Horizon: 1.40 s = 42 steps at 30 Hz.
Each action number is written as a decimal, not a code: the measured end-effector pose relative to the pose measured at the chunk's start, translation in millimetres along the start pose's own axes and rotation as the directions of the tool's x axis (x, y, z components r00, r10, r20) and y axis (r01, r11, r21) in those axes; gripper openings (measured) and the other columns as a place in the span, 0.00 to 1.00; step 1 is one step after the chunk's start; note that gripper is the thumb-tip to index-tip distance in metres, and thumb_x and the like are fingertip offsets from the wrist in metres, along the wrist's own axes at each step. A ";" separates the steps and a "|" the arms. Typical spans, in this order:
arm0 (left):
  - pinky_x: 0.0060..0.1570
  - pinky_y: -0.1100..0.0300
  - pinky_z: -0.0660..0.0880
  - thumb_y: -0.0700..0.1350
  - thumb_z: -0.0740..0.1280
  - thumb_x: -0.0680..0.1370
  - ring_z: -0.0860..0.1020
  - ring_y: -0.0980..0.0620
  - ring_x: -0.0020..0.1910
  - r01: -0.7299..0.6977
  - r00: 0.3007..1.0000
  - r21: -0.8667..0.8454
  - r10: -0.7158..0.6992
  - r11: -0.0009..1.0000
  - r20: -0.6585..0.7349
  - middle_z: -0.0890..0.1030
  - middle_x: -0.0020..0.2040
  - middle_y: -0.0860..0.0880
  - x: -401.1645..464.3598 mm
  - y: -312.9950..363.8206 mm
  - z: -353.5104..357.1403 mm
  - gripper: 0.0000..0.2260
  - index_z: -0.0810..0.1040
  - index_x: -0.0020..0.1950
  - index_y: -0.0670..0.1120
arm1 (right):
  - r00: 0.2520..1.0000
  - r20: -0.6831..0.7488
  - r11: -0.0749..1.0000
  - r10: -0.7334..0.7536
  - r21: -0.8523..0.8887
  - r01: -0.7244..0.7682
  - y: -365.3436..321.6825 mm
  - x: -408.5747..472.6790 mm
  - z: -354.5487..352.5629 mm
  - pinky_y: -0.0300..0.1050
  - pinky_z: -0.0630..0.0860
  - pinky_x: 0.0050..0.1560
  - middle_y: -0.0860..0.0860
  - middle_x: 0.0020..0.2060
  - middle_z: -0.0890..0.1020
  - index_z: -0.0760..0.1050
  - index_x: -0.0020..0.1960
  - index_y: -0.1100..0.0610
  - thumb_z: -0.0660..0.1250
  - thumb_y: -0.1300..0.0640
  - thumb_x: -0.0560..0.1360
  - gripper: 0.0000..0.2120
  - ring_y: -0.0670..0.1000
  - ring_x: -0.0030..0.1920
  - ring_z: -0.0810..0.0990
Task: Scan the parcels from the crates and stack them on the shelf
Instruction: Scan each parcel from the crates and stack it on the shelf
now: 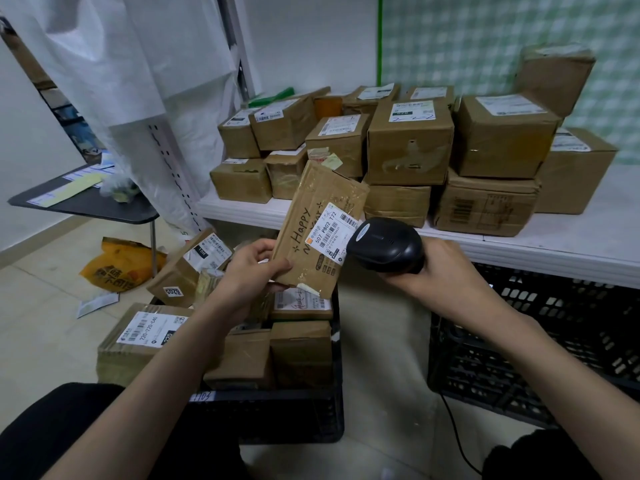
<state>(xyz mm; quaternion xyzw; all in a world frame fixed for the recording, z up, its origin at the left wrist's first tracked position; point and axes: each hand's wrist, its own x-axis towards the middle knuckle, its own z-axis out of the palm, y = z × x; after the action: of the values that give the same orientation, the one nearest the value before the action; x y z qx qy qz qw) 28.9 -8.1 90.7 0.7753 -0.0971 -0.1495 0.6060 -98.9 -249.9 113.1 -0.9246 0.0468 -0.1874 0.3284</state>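
My left hand [251,266] grips the lower left edge of a flat brown cardboard parcel [311,209] with handwriting and a white barcode label, held tilted above a black crate [294,420]. My right hand [443,268] grips a black barcode scanner [384,247], whose head points at the label from the right, almost touching it. The crate below holds several brown parcels [298,355]. On the white shelf [554,247] behind, several brown cardboard boxes [408,147] stand stacked two high.
A second black crate [554,341] sits under the shelf at right, with the scanner cable [453,434] trailing past it. A dark table [86,202] with papers stands at left. An orange bag [117,265] lies on the tiled floor. White sheeting [138,64] hangs at upper left.
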 end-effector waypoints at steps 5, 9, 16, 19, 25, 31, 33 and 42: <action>0.37 0.62 0.82 0.37 0.68 0.81 0.87 0.51 0.45 -0.009 1.000 -0.083 0.008 0.997 -0.019 0.84 0.55 0.42 -1.6 9.3 -1.5 0.10 0.77 0.62 0.40 | 0.999 -0.038 0.999 0.007 0.042 -0.006 -2.8 -1.2 -9.9 0.49 0.75 0.47 0.55 0.43 0.86 0.83 0.49 0.59 0.77 0.56 0.71 0.09 0.53 0.47 0.82; 0.42 0.58 0.84 0.37 0.68 0.81 0.86 0.49 0.48 -0.043 0.998 -0.150 0.035 0.988 -0.056 0.86 0.56 0.42 -2.7 25.3 -3.2 0.10 0.78 0.62 0.40 | 0.998 -0.063 0.999 -0.006 0.047 0.009 -8.0 -4.0 -24.2 0.39 0.72 0.39 0.54 0.37 0.84 0.82 0.45 0.62 0.77 0.58 0.71 0.08 0.49 0.40 0.81; 0.47 0.56 0.84 0.38 0.68 0.81 0.86 0.47 0.54 -0.147 0.989 -0.257 0.146 0.955 -0.022 0.86 0.57 0.43 7.0 91.0 19.9 0.13 0.77 0.66 0.40 | 0.985 -0.135 0.987 0.106 0.134 -0.087 -5.1 -11.2 -70.6 0.30 0.69 0.37 0.41 0.37 0.79 0.78 0.45 0.49 0.77 0.56 0.72 0.09 0.38 0.41 0.77; 0.40 0.60 0.83 0.37 0.67 0.81 0.87 0.50 0.47 -0.210 0.976 -0.236 0.219 0.949 0.014 0.86 0.54 0.43 16.8 126.4 55.3 0.12 0.78 0.64 0.40 | 0.963 -0.208 0.978 0.172 0.156 -0.141 4.9 -16.3 -98.1 0.38 0.71 0.37 0.45 0.33 0.80 0.78 0.43 0.50 0.77 0.55 0.73 0.07 0.42 0.38 0.79; 0.45 0.54 0.85 0.38 0.67 0.82 0.86 0.49 0.49 -0.162 0.968 -0.296 0.209 0.941 0.136 0.85 0.56 0.43 37.8 179.3 134.5 0.08 0.79 0.61 0.41 | 0.885 -0.348 0.950 0.309 0.160 -0.269 38.7 -29.6 -144.2 0.43 0.73 0.35 0.52 0.28 0.82 0.81 0.38 0.60 0.75 0.54 0.73 0.10 0.48 0.32 0.81; 0.42 0.54 0.85 0.37 0.68 0.82 0.86 0.49 0.49 -0.094 0.971 -0.325 0.159 0.941 0.180 0.85 0.53 0.45 67.8 218.6 192.4 0.02 0.79 0.53 0.42 | 0.855 -0.361 0.928 0.372 0.168 -0.333 68.8 -28.2 -167.2 0.45 0.74 0.38 0.54 0.29 0.82 0.80 0.38 0.58 0.75 0.54 0.73 0.10 0.51 0.34 0.81; 0.43 0.53 0.85 0.38 0.68 0.82 0.86 0.47 0.51 -0.074 0.975 -0.300 0.132 0.951 0.178 0.85 0.53 0.44 84.0 233.1 202.2 0.02 0.78 0.53 0.43 | 0.850 -0.351 0.919 0.393 0.180 -0.351 75.8 -19.1 -172.6 0.43 0.73 0.35 0.53 0.29 0.82 0.79 0.39 0.57 0.75 0.54 0.73 0.09 0.50 0.33 0.81; 0.41 0.50 0.84 0.38 0.68 0.82 0.86 0.42 0.49 -0.048 0.984 -0.234 0.085 0.971 0.153 0.84 0.54 0.40 194.1 293.1 236.8 0.04 0.77 0.55 0.40 | 0.796 -0.358 0.859 0.489 0.358 -0.367 101.5 30.3 -184.7 0.34 0.73 0.28 0.53 0.26 0.81 0.80 0.38 0.60 0.74 0.59 0.72 0.07 0.44 0.25 0.78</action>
<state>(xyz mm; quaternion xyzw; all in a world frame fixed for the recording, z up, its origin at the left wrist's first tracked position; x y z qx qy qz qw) 136.8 -360.5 300.2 0.6816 -0.1542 -0.2018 0.6863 -136.8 -444.3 191.1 -0.7696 0.3027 -0.3143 0.4661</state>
